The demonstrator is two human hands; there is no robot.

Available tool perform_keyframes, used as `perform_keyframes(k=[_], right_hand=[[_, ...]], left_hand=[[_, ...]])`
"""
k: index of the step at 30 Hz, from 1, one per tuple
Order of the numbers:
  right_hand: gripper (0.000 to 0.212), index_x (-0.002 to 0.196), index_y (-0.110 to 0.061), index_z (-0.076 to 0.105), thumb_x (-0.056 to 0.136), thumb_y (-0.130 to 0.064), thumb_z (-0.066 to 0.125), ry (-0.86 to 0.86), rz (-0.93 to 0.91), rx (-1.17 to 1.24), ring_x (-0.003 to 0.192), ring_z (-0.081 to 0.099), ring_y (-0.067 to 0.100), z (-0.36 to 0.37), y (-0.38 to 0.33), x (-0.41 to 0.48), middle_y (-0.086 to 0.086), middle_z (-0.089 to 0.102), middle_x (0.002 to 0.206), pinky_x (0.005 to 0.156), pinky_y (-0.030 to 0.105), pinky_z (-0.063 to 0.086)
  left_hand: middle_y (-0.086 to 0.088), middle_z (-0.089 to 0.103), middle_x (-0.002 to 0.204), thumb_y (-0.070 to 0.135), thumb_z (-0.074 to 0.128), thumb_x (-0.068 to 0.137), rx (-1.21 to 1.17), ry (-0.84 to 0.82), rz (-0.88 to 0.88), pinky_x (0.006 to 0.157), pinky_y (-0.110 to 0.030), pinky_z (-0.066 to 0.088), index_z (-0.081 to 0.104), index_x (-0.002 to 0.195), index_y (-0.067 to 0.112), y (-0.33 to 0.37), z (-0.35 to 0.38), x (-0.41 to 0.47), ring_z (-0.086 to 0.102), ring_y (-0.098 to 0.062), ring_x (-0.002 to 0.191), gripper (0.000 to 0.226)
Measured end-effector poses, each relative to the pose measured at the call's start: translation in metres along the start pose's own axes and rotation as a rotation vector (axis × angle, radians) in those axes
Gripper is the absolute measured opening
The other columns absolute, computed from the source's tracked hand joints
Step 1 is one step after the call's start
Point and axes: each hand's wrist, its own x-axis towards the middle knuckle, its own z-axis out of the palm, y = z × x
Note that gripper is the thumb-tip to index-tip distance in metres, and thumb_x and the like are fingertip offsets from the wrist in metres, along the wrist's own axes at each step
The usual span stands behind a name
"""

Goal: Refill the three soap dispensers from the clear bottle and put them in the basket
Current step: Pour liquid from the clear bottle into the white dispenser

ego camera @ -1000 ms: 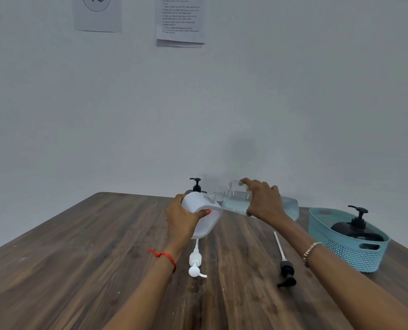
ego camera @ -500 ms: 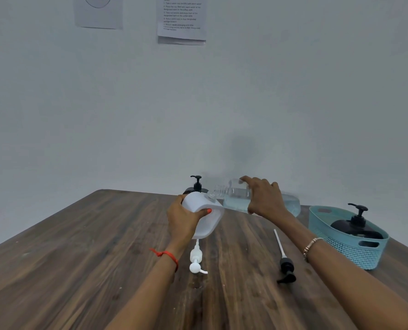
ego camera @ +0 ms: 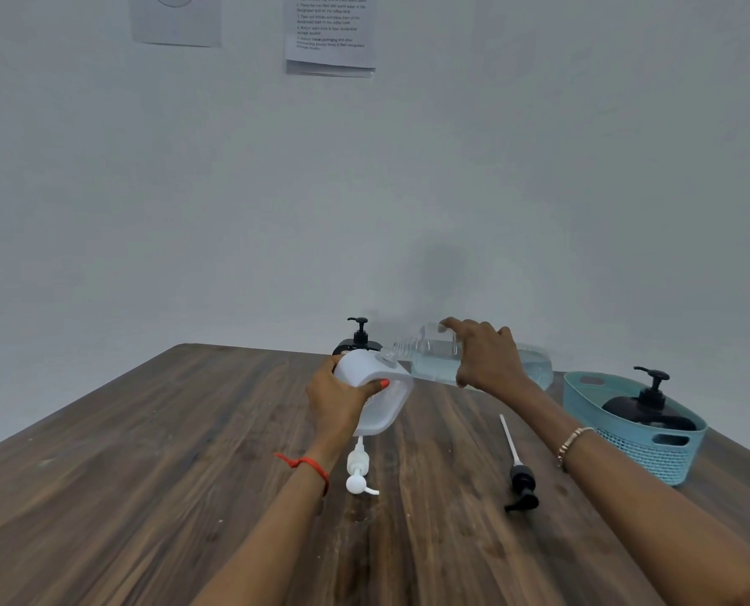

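Observation:
My left hand (ego camera: 338, 400) grips a white soap dispenser (ego camera: 379, 398), tilted, its pump removed. My right hand (ego camera: 487, 358) holds the clear bottle (ego camera: 434, 356) almost on its side, its open neck at the white dispenser's mouth; pale liquid lies in its lower half. The white pump (ego camera: 357, 468) lies on the table below the dispenser. A black dispenser (ego camera: 357, 341) stands behind my left hand. Another black dispenser (ego camera: 646, 408) sits inside the teal basket (ego camera: 646, 452) at the right. A black pump with its tube (ego camera: 519, 476) lies on the table between my arms.
The wooden table (ego camera: 145, 452) reaches to a white wall, and its left edge runs diagonally. Two paper sheets (ego camera: 329, 35) hang high on the wall. The basket stands near the table's right edge.
Both hands hold the same grip, with the bottle's neck still at the white dispenser's mouth. The head view has shifted slightly; nothing else moved.

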Motion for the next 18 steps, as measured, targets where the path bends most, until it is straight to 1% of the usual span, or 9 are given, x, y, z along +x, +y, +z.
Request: perform_keyframes(k=[2, 7, 12, 18], right_hand=[[0.070, 0.127, -0.026, 0.043, 0.065, -0.003, 0.067, -0.002, -0.002, 0.004, 0.099, 0.053, 0.023, -0.0001, 0.0006, -0.0004, 0.001, 0.060, 0.110, 0.082, 0.033, 0.030], [0.070, 0.127, -0.025, 0.043, 0.066, -0.002, 0.068, -0.005, -0.005, 0.012, 0.100, 0.053, 0.023, -0.0019, 0.0007, -0.0008, 0.001, 0.060, 0.109, 0.084, 0.033, 0.031], [0.070, 0.128, -0.025, 0.043, 0.066, -0.003, 0.068, -0.008, -0.010, 0.000, 0.100, 0.054, 0.023, -0.0044, 0.0003, -0.0008, 0.002, 0.060, 0.110, 0.086, 0.034, 0.032], [0.070, 0.127, -0.024, 0.043, 0.065, -0.002, 0.068, -0.009, -0.013, 0.001, 0.099, 0.054, 0.023, -0.0069, 0.0007, -0.0014, 0.002, 0.060, 0.108, 0.083, 0.032, 0.030]], left_hand=[[0.001, 0.061, 0.092, 0.014, 0.088, 0.057, 0.001, -0.004, 0.002, 0.061, -0.012, 0.040, 0.060, 0.099, 0.014, 0.0007, -0.0001, -0.0012, 0.056, -0.016, 0.084, 0.051], [0.000, 0.061, 0.094, 0.015, 0.088, 0.057, -0.007, -0.007, -0.001, 0.061, -0.013, 0.041, 0.060, 0.101, 0.013, 0.0011, -0.0008, -0.0028, 0.057, -0.018, 0.086, 0.052], [0.002, 0.061, 0.091, 0.013, 0.088, 0.058, -0.034, -0.012, 0.007, 0.061, -0.014, 0.042, 0.057, 0.095, 0.019, 0.0041, -0.0021, -0.0053, 0.057, -0.016, 0.084, 0.048], [0.001, 0.062, 0.092, 0.013, 0.087, 0.058, -0.048, -0.016, -0.002, 0.061, -0.014, 0.042, 0.058, 0.095, 0.019, 0.0043, -0.0010, -0.0063, 0.057, -0.016, 0.084, 0.048]])
